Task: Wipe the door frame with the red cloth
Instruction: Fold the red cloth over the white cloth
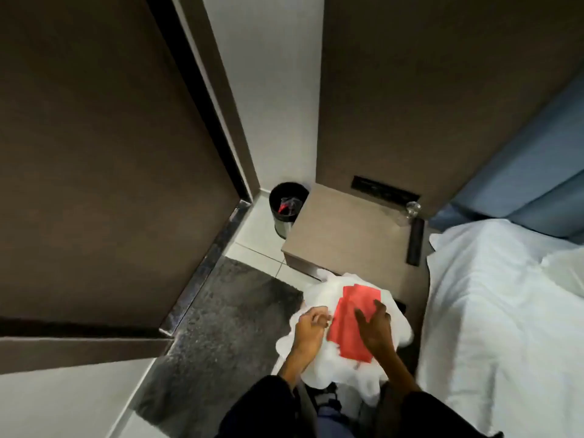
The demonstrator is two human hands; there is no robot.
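Note:
A folded red cloth [352, 320] lies on top of a bundle of white linen [319, 368] low in the middle of the head view. My right hand [376, 330] rests flat on the red cloth's right side with fingers spread. My left hand [311, 327] curls its fingers around the white linen's left edge. The dark brown door [104, 153] fills the left side, with its frame [218, 90] running beside it down to a shiny metal threshold strip [205, 267].
A brown bedside cabinet [350, 238] stands just behind the linen. A black waste bin [286, 203] sits in the corner next to it. A bed with white sheets [499, 311] lies on the right, and a dark grey mat [221, 327] covers the floor on the left.

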